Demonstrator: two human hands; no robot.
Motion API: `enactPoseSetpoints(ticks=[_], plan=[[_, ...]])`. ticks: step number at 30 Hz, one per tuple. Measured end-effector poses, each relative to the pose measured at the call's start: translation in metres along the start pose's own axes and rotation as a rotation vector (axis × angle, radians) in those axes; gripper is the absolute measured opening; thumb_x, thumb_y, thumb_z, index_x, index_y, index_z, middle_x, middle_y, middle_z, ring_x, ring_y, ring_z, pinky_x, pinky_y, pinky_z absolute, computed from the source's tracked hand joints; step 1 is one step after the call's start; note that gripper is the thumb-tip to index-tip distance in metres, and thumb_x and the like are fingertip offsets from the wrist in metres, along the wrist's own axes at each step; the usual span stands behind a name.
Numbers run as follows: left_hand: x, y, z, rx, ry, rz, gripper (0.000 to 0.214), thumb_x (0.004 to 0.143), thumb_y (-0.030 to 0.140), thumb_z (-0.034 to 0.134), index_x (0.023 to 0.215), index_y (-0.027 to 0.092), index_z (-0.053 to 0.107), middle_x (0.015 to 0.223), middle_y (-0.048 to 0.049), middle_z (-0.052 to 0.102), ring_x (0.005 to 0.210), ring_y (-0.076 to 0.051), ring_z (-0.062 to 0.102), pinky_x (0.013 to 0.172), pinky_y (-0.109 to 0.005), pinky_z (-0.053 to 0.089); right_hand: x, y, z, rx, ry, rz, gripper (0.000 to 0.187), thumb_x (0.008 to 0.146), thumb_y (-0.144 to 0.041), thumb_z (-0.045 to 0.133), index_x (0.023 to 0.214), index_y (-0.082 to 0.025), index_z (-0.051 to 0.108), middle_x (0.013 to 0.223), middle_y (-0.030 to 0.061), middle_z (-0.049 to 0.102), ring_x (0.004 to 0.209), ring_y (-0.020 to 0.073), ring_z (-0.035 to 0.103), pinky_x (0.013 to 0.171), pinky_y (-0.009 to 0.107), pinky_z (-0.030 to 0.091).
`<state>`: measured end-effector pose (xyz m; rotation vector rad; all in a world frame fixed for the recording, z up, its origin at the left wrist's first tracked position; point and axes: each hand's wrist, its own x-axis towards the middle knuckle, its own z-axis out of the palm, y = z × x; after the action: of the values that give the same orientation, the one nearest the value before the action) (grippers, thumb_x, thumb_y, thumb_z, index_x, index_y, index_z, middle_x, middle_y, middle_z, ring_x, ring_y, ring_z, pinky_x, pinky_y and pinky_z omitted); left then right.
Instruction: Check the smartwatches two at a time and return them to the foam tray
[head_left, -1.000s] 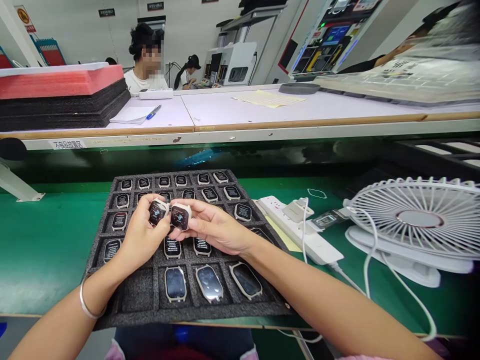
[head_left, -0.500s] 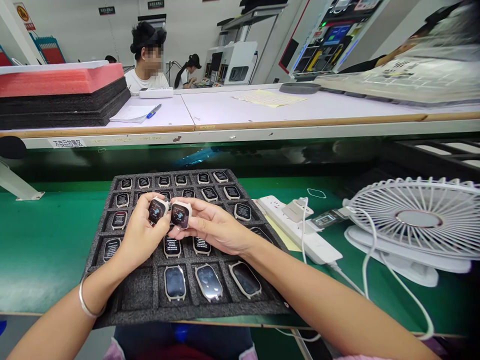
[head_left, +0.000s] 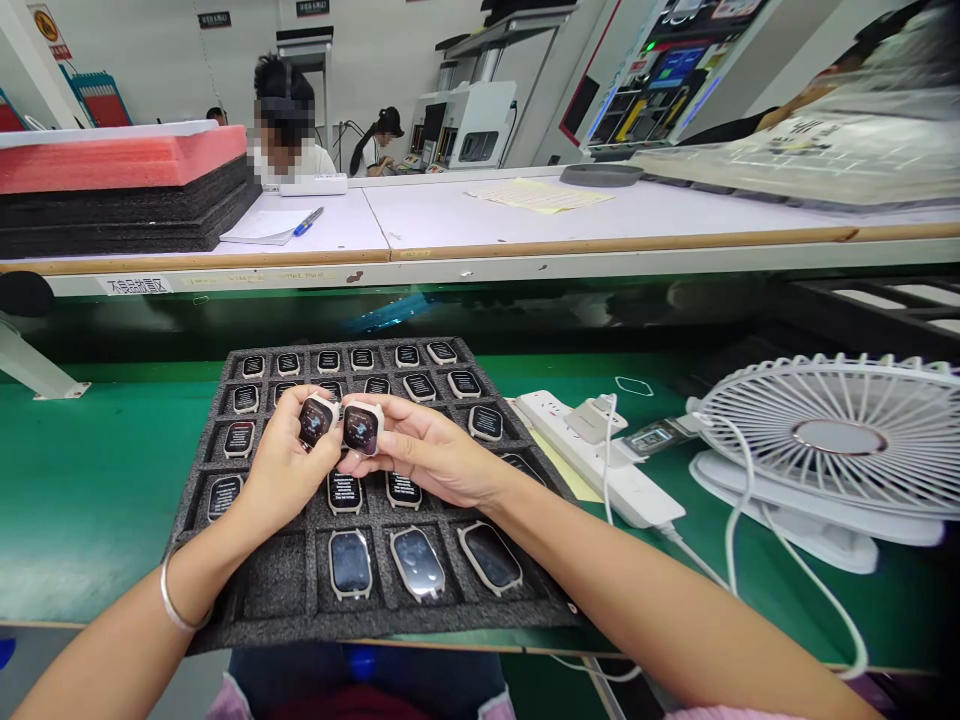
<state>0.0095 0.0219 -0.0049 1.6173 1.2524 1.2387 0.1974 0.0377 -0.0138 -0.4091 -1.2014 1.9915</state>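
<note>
My left hand (head_left: 289,460) grips a smartwatch body (head_left: 316,420) without a strap, its lit screen facing me. Pinched in my right hand (head_left: 427,450) is a second smartwatch body (head_left: 363,429), held side by side with the first; its screen is lit too. Both hands hover over a dark foam tray (head_left: 390,628) divided into compartments. Several more watch bodies lie in it: those towards the back show white text, while a front-row watch (head_left: 350,564) has a dark screen. One front-left compartment (head_left: 276,580) holds no watch. My hands cover some of the middle compartments.
Right of the tray are a white power strip (head_left: 600,460) with cables and a white fan (head_left: 832,440) on the green bench (head_left: 97,480). A raised shelf (head_left: 450,225) behind bears stacked foam (head_left: 120,200), a pen (head_left: 307,222) and paper. People sit beyond it.
Both hands and the two watches stay almost in place. Across the shelf, a person has lowered and turned their head.
</note>
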Motion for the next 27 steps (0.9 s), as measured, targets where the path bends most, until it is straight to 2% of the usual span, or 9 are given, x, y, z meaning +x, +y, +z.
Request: enactPoseSetpoints(ticks=[17,21,27], plan=[[0.0005,0.0010,-0.0006,0.032,0.004,0.031,0.030,0.078,0.028,0.060,0.106,0.020,0.052,0.095,-0.0019,0.060,0.087,-0.017,0.057,0.082,-0.031,0.045,0.0004,0.0014,-0.0007,-0.009,0.003,-0.008,0.045,0.086,-0.028,0.078,0.126,-0.020,0.059,0.103,0.0041,0.072,0.088,0.0164,0.075,0.087,0.033,0.058],[0.0000,0.0020,-0.0009,0.024,0.004,0.019,0.031,0.077,0.028,0.061,0.106,0.020,0.052,0.095,-0.0019,0.060,0.086,-0.017,0.057,0.081,-0.032,0.045,-0.0003,0.0012,-0.0004,-0.007,-0.028,-0.016,0.046,0.086,-0.030,0.078,0.127,-0.020,0.058,0.100,0.0035,0.073,0.089,0.0161,0.075,0.088,0.032,0.058],[-0.0005,0.0015,-0.0005,-0.016,-0.001,0.003,0.031,0.078,0.029,0.062,0.107,0.020,0.052,0.094,-0.0016,0.059,0.085,-0.017,0.056,0.080,-0.031,0.045,-0.0003,0.0018,0.0002,-0.011,-0.003,-0.015,0.046,0.086,-0.030,0.078,0.127,-0.021,0.059,0.105,0.0040,0.071,0.089,0.0160,0.074,0.088,0.033,0.058]])
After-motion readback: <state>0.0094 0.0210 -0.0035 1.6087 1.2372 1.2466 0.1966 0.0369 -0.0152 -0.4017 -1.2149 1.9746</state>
